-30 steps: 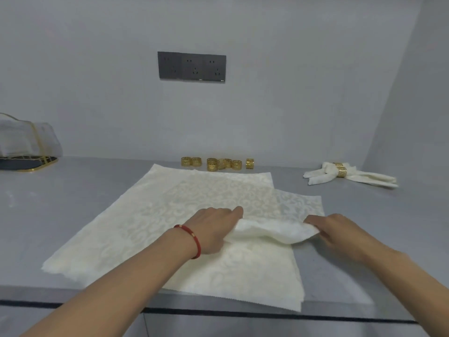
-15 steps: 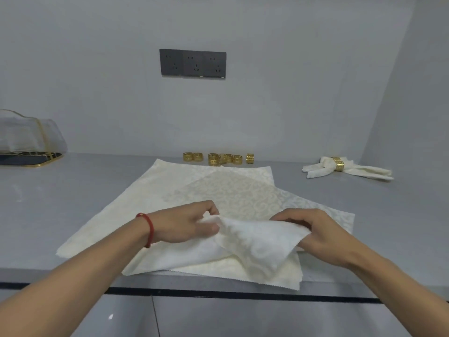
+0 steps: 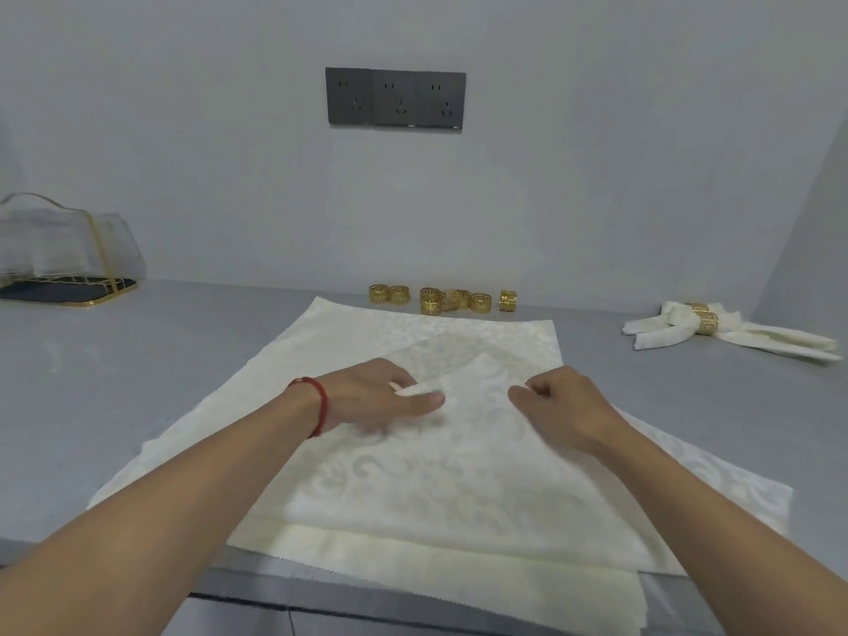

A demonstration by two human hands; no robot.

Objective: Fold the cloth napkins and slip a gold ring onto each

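Observation:
A cream patterned napkin (image 3: 459,479) lies folded over on top of a stack of flat napkins (image 3: 284,406) on the grey counter. My left hand (image 3: 376,397), with a red string on the wrist, pinches the napkin's folded edge near the middle. My right hand (image 3: 564,406) grips the same fold a little to the right, fingers curled on the cloth. Several gold rings (image 3: 443,299) stand in a row at the back by the wall. Finished napkins with gold rings (image 3: 702,323) lie at the far right.
A gold-framed holder with clear sides (image 3: 64,250) stands at the back left. A dark socket panel (image 3: 394,98) is on the wall. The counter's front edge (image 3: 257,585) runs just below the napkin stack. A side wall closes the right.
Both hands carried the near edge of the top napkin away from me and laid it down, so the napkin now lies doubled. The hands ended closer to the middle of the stack.

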